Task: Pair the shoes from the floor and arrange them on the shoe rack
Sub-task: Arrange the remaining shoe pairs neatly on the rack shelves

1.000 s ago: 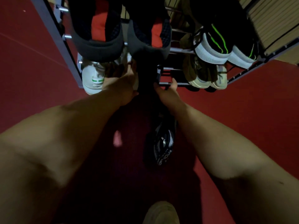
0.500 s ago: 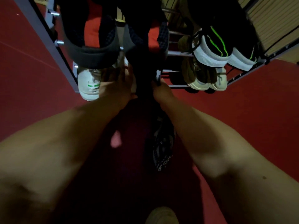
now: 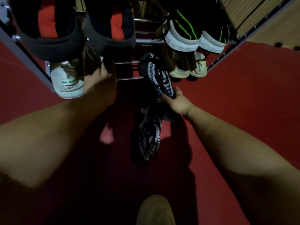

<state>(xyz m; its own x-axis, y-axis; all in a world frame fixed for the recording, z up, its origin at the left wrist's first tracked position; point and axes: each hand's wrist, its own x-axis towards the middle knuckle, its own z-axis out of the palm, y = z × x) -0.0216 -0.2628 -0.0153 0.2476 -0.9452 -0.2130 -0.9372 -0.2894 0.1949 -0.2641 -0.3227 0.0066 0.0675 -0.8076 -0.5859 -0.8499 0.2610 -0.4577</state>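
Observation:
My right hand (image 3: 177,101) grips the heel of a black-and-white mesh shoe (image 3: 155,75), lifted with its toe pointing into the shoe rack's (image 3: 128,78) lower shelf. Its matching shoe (image 3: 149,137) lies on the red floor just below. My left hand (image 3: 100,82) reaches into the dark lower shelf beside a white shoe with green lettering (image 3: 68,82). Its fingertips are in shadow, so what they touch is hidden.
The upper shelf holds a dark pair with red insoles (image 3: 48,30) and a black pair with green stripes and white soles (image 3: 183,38). A cream pair (image 3: 188,69) sits lower right. My beige-shod foot (image 3: 155,210) stands on the red floor (image 3: 235,103).
My right hand has pulled back and to the right with a mesh shoe now lifted in its grip. The view tilted, and my left hand stayed by the white shoe.

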